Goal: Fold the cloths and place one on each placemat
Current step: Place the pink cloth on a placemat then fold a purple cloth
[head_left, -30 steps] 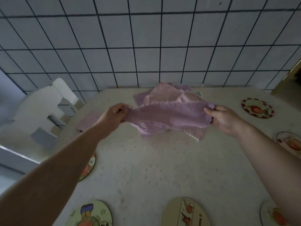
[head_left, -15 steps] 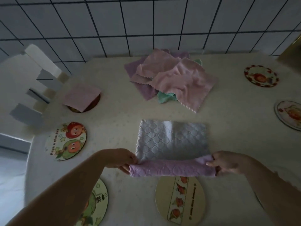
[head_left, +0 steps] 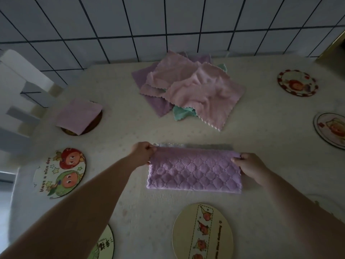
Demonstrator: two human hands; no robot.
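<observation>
Both hands, left hand (head_left: pixel 143 153) and right hand (head_left: pixel 248 165), pinch the far corners of a quilted lilac cloth (head_left: pixel 194 171) folded in half, short of the heap of unfolded cloths (head_left: pixel 188 86); one pink folded cloth (head_left: pixel 79 115) covers a round placemat (head_left: pixel 93 124) left of the heap, others visibly bare

My one head camera looks forward and steeply down, close over the table (head_left: pixel 261 146), tiled wall (head_left: pixel 168 19) beyond.

On the surface (head_left: pixel 261 146), the cloth pile (head_left: pixel 188 86) lies behind the half-folded cloth (head_left: pixel 194 171), a placemat bearing a folded cloth (head_left: pixel 79 116) to its left, bare placemats (head_left: pixel 296 83) to its right.
</observation>
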